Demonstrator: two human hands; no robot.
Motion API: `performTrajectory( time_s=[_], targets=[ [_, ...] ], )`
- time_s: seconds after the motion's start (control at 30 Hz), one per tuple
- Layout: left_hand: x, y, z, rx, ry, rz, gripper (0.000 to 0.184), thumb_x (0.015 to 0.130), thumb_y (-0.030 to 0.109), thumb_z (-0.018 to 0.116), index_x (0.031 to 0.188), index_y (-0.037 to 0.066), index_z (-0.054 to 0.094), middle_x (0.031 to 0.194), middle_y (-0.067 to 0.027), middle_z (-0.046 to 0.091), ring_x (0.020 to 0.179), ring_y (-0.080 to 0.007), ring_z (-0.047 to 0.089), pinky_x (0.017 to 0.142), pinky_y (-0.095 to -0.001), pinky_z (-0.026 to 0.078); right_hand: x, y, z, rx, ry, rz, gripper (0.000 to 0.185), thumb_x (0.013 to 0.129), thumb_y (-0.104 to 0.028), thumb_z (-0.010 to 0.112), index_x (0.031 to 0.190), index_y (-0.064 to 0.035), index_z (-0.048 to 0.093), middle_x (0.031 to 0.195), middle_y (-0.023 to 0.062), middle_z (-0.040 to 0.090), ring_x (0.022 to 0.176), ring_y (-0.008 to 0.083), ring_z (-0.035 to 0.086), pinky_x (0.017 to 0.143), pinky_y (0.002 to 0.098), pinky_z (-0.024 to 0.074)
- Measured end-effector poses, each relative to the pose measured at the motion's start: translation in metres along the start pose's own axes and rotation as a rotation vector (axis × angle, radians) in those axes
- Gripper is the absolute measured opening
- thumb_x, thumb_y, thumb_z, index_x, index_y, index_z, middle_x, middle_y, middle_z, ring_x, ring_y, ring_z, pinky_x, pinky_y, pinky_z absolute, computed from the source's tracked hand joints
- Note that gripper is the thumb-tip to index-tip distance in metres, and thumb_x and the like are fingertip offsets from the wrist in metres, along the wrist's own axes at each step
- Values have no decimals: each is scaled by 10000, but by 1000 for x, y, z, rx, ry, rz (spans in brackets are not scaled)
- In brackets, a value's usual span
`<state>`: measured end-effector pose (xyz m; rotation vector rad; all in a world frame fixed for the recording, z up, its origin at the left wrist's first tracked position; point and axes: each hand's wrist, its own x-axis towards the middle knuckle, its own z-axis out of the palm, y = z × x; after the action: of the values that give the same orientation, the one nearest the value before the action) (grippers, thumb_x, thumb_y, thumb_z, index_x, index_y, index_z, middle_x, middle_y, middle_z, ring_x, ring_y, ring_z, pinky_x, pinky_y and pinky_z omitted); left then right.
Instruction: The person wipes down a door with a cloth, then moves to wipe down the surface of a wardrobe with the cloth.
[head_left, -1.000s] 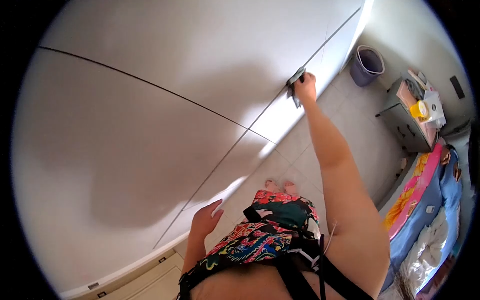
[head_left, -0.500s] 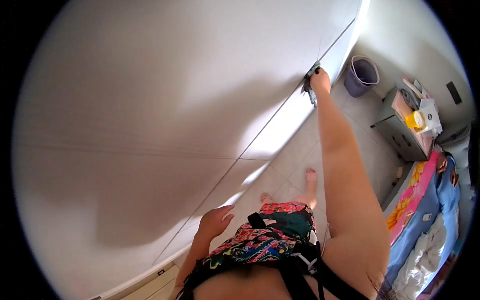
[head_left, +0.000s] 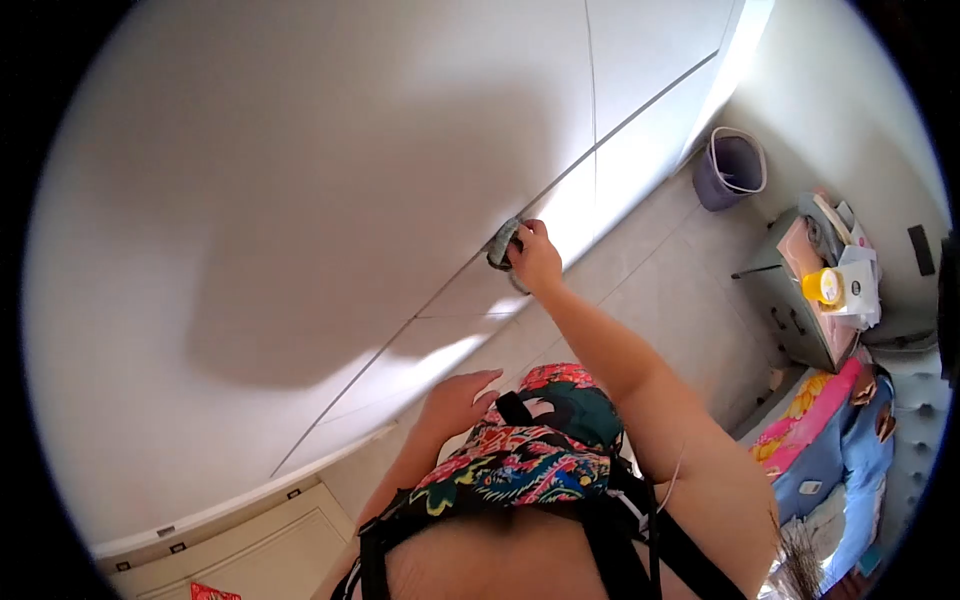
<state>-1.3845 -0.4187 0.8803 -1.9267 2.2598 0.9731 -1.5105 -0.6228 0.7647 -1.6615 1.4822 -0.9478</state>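
Note:
My right hand [head_left: 537,258] presses a grey-green cloth [head_left: 506,240] against the large white panelled surface [head_left: 330,170], at the long diagonal seam between panels. Its fingers are bent over the cloth, and part of the cloth hangs below them. Nearer to my body, my left hand [head_left: 462,398] is held low beside the floral garment [head_left: 545,440], with its fingers apart and nothing in them.
A purple bin [head_left: 729,172] stands by the far wall. Beside it is a grey cabinet [head_left: 790,300] with a yellow container [head_left: 822,287] and papers on top. A bed with blue bedding [head_left: 815,470] is at the lower right. A cream door [head_left: 270,545] shows at the lower left.
My right hand and the cloth have come back along the seam, down and to the left, closer to my body. The view has shifted, and my left hand has moved slightly right and up.

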Motion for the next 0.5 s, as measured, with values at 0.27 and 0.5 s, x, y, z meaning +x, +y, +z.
performTrajectory(
  time_s=[0.27,0.5],
  targets=[
    [-38,-9,-6,69,40,-116,373,862,307,515,1188,127,542,1130,-134,585,1005,-331,550,856,-401,441,63,55,-68,-225,43,-64,179,804,-240,533,937,-133,587,1021,73,571,871,292,592,725,405,481],
    [-102,-16,22,-81,158,-311,389,864,329,511,1205,143,533,1144,-149,575,1033,-335,541,880,-402,432,146,87,-148,2,150,329,287,876,-204,468,1125,-87,550,1083,139,596,895,293,603,745,386,476]
  ],
)
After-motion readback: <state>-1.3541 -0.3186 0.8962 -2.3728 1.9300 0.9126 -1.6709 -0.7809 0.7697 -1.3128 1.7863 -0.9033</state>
